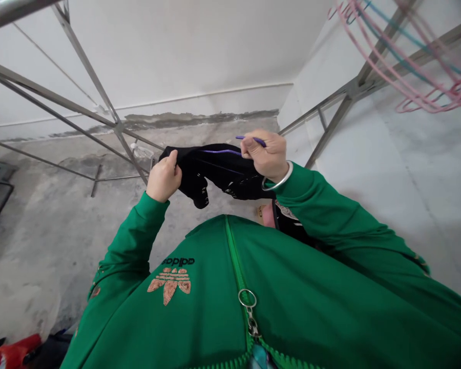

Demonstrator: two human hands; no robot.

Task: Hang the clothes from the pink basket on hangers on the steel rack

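Note:
My left hand (164, 178) grips one end of a black garment (194, 177), fingers closed on the cloth. The garment hangs stretched sideways between both hands in front of my body. A thin purple hanger (221, 151) lies along its upper edge, partly covered by the cloth. Closed around the hanger near its hook end is my right hand (268, 155), with a silver bangle at the wrist. Whether the right fingers also hold cloth is hidden. Small whitish marks show on the lower part of the garment.
A metal rack (96, 77) stands at left, and another metal frame (340, 105) at right carries pink hangers (403, 89). Below my right forearm is a bundle of dark and pink items (286, 215). Red cloth (15, 351) lies at lower left.

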